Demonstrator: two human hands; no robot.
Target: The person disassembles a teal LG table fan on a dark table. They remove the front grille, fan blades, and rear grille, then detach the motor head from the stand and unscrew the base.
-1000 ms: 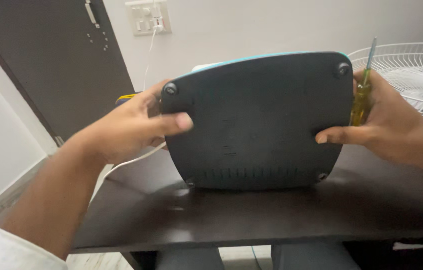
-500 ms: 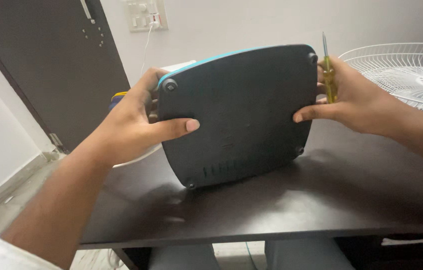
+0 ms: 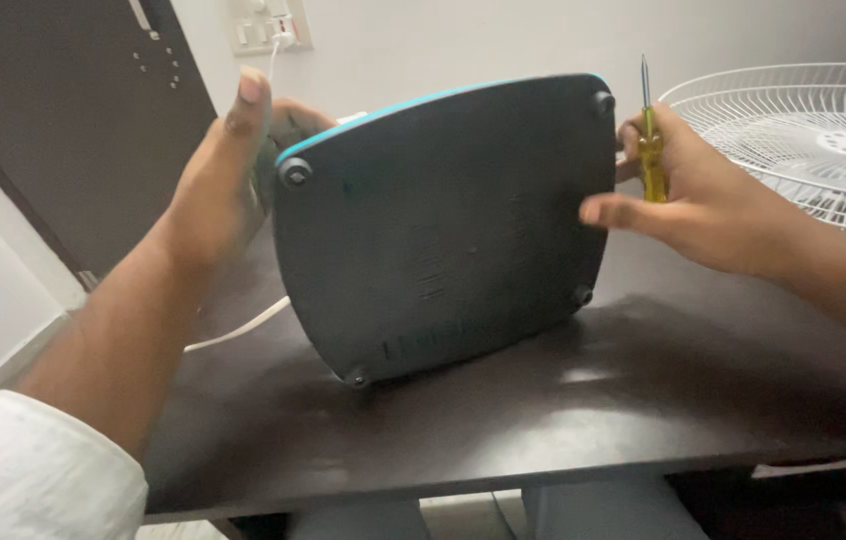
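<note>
I stand the dark appliance [image 3: 443, 225] on its edge between my hands so its underside and rubber feet face me. My left hand [image 3: 218, 180] braces its far side, fingers open; my right hand [image 3: 688, 200] steadies the rim while pinching a yellow screwdriver [image 3: 651, 150] upright, kept ready.

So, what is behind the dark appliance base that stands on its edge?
Behind the appliance base a white cable comes out on the left, and the left hand reaches around that side. The appliance's front is hidden.
</note>
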